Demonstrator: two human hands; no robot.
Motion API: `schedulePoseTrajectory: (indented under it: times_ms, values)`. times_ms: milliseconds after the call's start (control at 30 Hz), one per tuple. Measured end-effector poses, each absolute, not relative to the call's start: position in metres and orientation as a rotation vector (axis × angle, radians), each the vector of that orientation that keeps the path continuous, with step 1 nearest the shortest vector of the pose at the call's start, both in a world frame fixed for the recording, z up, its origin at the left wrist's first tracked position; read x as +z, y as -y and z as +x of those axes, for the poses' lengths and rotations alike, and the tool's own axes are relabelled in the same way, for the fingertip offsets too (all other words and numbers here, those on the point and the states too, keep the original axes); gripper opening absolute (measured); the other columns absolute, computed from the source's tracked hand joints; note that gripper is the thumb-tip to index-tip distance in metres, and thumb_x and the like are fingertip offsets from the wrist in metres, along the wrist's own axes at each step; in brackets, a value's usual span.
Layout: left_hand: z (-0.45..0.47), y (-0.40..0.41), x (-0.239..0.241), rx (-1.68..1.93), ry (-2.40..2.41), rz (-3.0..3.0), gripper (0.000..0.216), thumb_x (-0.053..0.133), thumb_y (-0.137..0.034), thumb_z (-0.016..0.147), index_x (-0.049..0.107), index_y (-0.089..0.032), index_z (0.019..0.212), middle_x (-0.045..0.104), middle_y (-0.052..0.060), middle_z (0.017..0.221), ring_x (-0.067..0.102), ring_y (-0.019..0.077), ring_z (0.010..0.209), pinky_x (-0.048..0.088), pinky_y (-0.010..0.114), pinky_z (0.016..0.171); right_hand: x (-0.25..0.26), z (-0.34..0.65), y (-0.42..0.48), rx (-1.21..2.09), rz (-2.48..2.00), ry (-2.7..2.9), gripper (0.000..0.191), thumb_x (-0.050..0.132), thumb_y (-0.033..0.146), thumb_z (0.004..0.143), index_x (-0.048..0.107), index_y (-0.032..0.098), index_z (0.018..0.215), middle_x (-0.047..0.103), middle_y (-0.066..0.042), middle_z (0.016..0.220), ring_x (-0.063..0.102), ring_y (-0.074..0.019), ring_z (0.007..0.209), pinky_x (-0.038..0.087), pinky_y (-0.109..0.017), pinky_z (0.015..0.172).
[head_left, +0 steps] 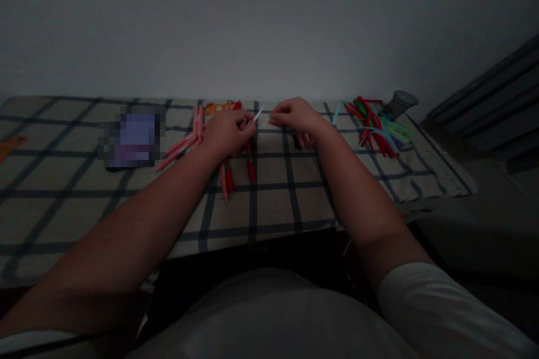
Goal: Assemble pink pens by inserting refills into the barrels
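My left hand (227,132) is closed in a pinch around a thin white strip (260,113), whose tip points up and away to the right. Facing it across a small gap, my right hand (297,115) has thumb and fingertips drawn together; whether they hold something small, I cannot make out. Several pink sticks (179,150) lie beside and under the left hand. Red-tipped pieces (251,170) stick out below that hand. More pink pieces (306,140) and a dark item lie beneath the right wrist, partly hidden.
A plaid cloth (273,207) covers the table. On the left lies a phone (135,140), its screen blurred. At the right are a heap of red, green and pale blue strips (374,129) and a grey cup (402,102). An orange bear picture (217,107) shows behind the left hand.
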State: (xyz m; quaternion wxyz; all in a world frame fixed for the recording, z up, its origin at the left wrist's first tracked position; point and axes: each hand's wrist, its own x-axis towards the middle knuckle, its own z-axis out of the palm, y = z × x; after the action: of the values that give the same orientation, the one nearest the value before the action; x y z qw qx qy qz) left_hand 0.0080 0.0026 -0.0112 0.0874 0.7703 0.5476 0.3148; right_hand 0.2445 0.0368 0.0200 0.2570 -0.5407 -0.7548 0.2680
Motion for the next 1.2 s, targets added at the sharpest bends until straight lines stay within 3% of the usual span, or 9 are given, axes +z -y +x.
schedulePoseTrajectory:
  times_ms: [233, 600, 800, 1033, 1200]
  values:
    - [0.007, -0.005, -0.013, 0.950, -1.599, 2.299, 0.033, 0.066, -0.041, 0.099, 0.090, -0.024, 0.114, 0.077, 0.003, 0.078, 0.063, 0.0209, 0.073, 0.039, 0.034, 0.070, 0.018, 0.232, -0.034, 0.973, -1.241, 1.867, 0.028, 0.084, 0.044, 0.101, 0.090, 0.019, 0.112, 0.088, -0.010, 0.115, 0.078, -0.0210, 0.105, 0.067, -0.033, 0.094]
    - [0.007, -0.005, -0.015, 0.983, -1.560, 2.339, 0.038, 0.066, -0.046, 0.102, 0.092, -0.025, 0.120, 0.079, 0.004, 0.082, 0.066, 0.0217, 0.076, 0.044, 0.035, 0.074, 0.018, 0.229, -0.033, 1.025, -1.257, 1.793, 0.026, 0.073, 0.044, 0.111, 0.085, 0.021, 0.116, 0.087, -0.009, 0.123, 0.077, -0.0153, 0.097, 0.063, -0.023, 0.085]
    - [0.006, -0.011, -0.018, 1.029, -1.574, 2.344, 0.043, 0.069, -0.052, 0.102, 0.092, -0.027, 0.127, 0.083, 0.006, 0.092, 0.070, 0.0236, 0.083, 0.045, 0.035, 0.075, 0.019, 0.233, -0.037, 0.885, -1.302, 1.689, 0.044, 0.068, 0.065, 0.112, 0.081, 0.025, 0.121, 0.084, -0.007, 0.115, 0.076, -0.0148, 0.093, 0.062, -0.023, 0.080]
    - [0.006, -0.009, -0.015, 1.035, -1.633, 2.300, 0.040, 0.073, -0.050, 0.101, 0.092, -0.027, 0.128, 0.086, 0.007, 0.100, 0.072, 0.0255, 0.090, 0.051, 0.036, 0.083, 0.023, 0.234, -0.044, 0.718, -1.328, 1.634, 0.052, 0.061, 0.070, 0.113, 0.079, 0.023, 0.125, 0.084, -0.009, 0.124, 0.079, -0.0154, 0.100, 0.057, -0.022, 0.077]
    - [0.007, -0.007, -0.010, 1.025, -1.617, 2.324, 0.039, 0.075, -0.046, 0.103, 0.091, -0.024, 0.131, 0.086, 0.010, 0.112, 0.076, 0.0296, 0.103, 0.055, 0.042, 0.096, 0.023, 0.236, -0.047, 0.537, -1.403, 1.701, 0.065, 0.061, 0.077, 0.109, 0.077, 0.022, 0.140, 0.082, -0.013, 0.129, 0.080, -0.0189, 0.105, 0.055, -0.023, 0.074]
